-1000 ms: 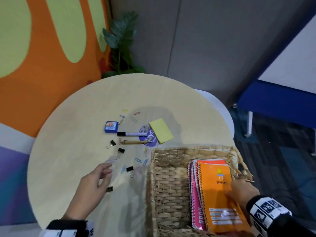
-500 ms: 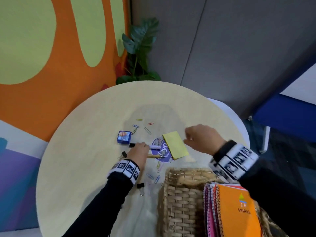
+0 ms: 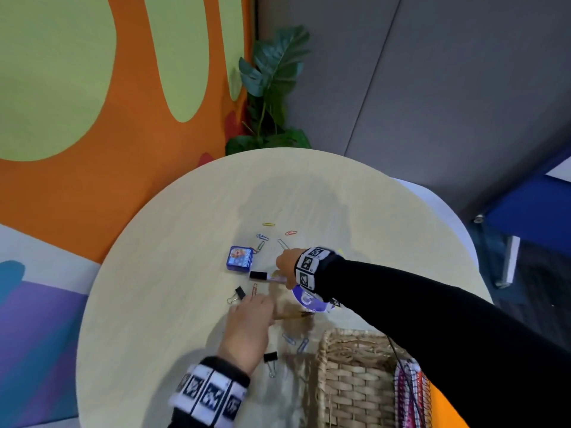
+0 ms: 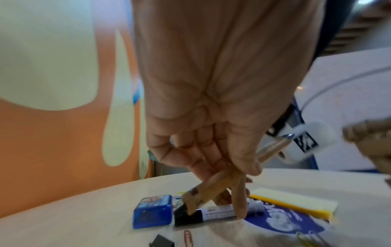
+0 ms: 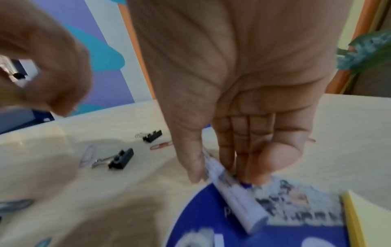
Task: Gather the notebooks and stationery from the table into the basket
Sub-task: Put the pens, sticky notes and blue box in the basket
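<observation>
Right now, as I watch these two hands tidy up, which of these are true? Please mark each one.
1. The left hand holds a brown pen. True.
2. The notebooks lie flat on the table. False: they stand inside the wicker basket.
3. The right hand pinches the marker. True.
4. The small blue box is in the basket. False: it sits on the table, beside the marker's black cap.
5. No binder clips are left out. False: black binder clips lie on the table.
</observation>
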### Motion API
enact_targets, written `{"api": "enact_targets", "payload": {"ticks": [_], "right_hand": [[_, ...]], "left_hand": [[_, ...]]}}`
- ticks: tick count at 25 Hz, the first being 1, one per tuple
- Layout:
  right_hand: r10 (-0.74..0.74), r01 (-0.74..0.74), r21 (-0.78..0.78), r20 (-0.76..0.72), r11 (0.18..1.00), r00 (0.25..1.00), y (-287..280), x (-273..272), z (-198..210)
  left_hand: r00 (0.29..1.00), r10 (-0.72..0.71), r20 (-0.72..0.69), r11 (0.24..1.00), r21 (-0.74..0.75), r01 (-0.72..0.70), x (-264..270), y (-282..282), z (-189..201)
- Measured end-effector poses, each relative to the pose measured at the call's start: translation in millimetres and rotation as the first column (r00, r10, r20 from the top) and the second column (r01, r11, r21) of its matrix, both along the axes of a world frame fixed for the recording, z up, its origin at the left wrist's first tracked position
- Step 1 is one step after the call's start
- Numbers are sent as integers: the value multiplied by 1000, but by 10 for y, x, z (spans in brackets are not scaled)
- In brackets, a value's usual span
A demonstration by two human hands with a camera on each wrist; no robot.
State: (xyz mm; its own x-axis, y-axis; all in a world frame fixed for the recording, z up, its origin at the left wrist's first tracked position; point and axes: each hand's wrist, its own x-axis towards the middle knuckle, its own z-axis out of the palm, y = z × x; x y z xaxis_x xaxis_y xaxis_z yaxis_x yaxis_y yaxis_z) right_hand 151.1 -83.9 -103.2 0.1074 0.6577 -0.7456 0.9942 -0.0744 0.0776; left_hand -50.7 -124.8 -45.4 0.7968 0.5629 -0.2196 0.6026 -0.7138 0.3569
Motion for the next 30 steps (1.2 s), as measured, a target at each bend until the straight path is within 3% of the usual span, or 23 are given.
{"api": "enact_targets", "payload": {"ticks": [2, 5, 9, 12, 14, 16, 19, 22, 27, 30], "right_hand": [[-20, 23, 97, -33, 995, 999, -60, -81, 42], [-111, 124, 220, -69, 968, 991, -177, -191, 429], [-182, 253, 386, -211, 887, 960, -745, -249, 1367], [-310, 549, 480, -490, 684, 815, -1592, -323, 1636], [-390, 697, 427, -605, 576, 694, -2220, -453, 1588], [-451, 719, 348, -594, 602, 666, -2722, -616, 1397], [-522, 637, 175, -432, 751, 735, -3082, -848, 1028], [-546, 579, 39, -286, 814, 787, -3061, -938, 738], [-538, 540, 4, -66, 842, 840, -2897, -987, 500], [-507, 510, 17, -85, 860, 858, -2908, -1004, 580]], "left_hand": [[987, 129, 100, 980, -168, -111, -243, -71, 85], [944, 272, 188, 928, -310, -206, -508, -164, 225], [875, 358, 325, 882, -425, -203, -607, -406, 454], [847, 396, 355, 799, -588, -128, -512, -654, 657], [868, 357, 345, 739, -673, -37, -412, -844, 759], [918, 219, 329, 767, -640, 46, -300, -1026, 796], [964, 13, 265, 846, -517, 130, -138, -1206, 777], [982, -137, 133, 873, -453, 183, -19, -1300, 776], [949, -307, -68, 889, -377, 260, 221, -1490, 720], [893, -376, -248, 891, -360, 275, 448, -1575, 589]]}}
